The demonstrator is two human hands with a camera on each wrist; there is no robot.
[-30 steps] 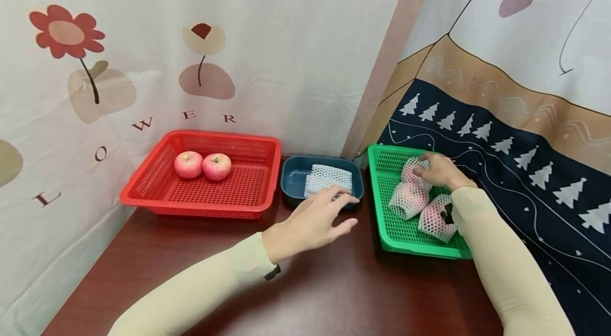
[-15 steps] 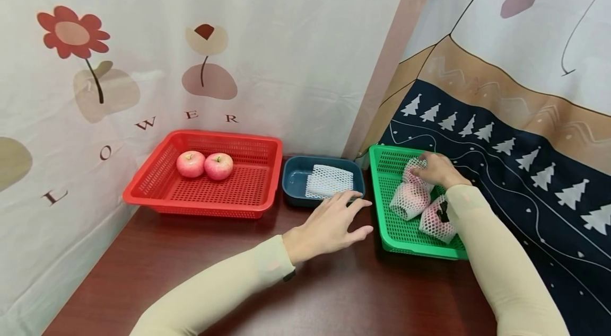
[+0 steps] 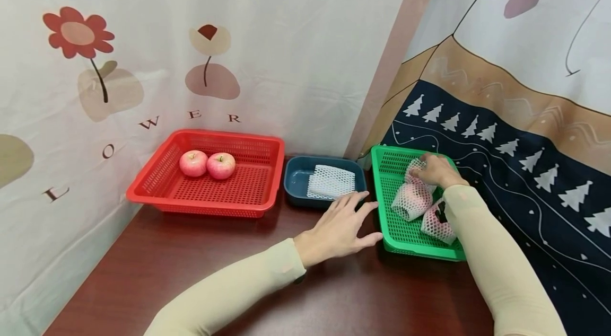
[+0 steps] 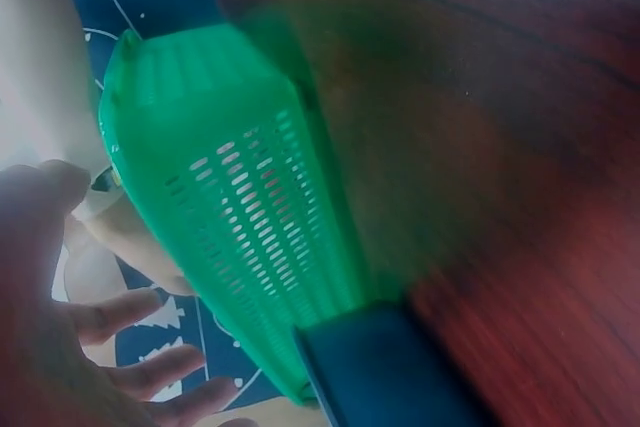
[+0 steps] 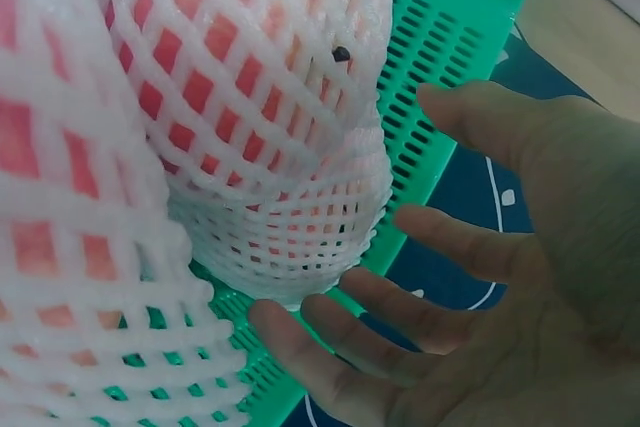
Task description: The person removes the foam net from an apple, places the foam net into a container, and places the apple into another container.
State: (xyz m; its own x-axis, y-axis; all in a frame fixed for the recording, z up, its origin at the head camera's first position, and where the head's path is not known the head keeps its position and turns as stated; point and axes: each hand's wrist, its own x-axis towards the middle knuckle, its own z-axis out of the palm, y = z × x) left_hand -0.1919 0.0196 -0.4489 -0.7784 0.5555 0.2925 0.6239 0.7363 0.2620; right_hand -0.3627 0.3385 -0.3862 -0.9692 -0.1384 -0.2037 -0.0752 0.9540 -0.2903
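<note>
In the head view, the right hand reaches into the green basket over its far netted apple. The right wrist view shows its fingers spread and lightly bent, fingertips right at a white foam net. Two more apples in foam nets, one in the middle and one nearer, lie beside it; the right sleeve partly covers the nearer one. The left hand hovers with spread fingers just left of the basket, its fingertips near the basket's side, gripping nothing.
A dark blue tray with white foam nets stands between the baskets. Left of it, a red basket holds two bare apples, one left and one right. Printed curtains hang behind the brown table.
The left hand has moved right, from in front of the blue tray to the green basket's side. The right hand stays over the far netted apple. The head view has shifted slightly.
</note>
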